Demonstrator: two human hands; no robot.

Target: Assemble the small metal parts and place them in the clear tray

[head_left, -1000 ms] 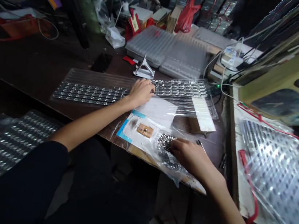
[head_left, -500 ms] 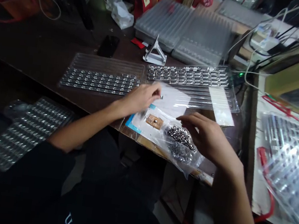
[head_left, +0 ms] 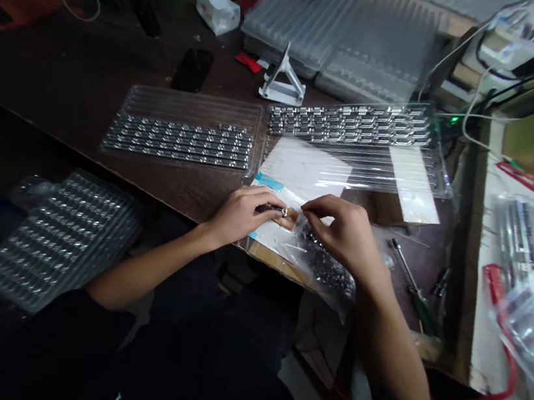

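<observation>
My left hand [head_left: 245, 218] is closed in a pinch on a small shiny metal part [head_left: 284, 213], held over a small brown wooden block [head_left: 290, 221]. Opposite it, my right hand [head_left: 344, 231] has thumb and forefinger pinched together; anything between them is too small to make out. Under the right hand lies a clear plastic bag [head_left: 335, 281] with many small dark metal pieces, partly covered by the fingers. Block and bag rest on a white sheet [head_left: 308, 166] with blue tape at its edge.
Behind the hands lie a left tray [head_left: 190, 111] and a right tray [head_left: 351, 162], both with rows of metal parts. Further back are a white stand [head_left: 283, 84], a phone [head_left: 193, 71] and stacked clear trays [head_left: 300, 21]. A screwdriver [head_left: 415, 288] lies at right.
My left hand has come down from beside the trays to the wooden block with the metal part. My right hand has shifted slightly left and its fingertips have closed together.
</observation>
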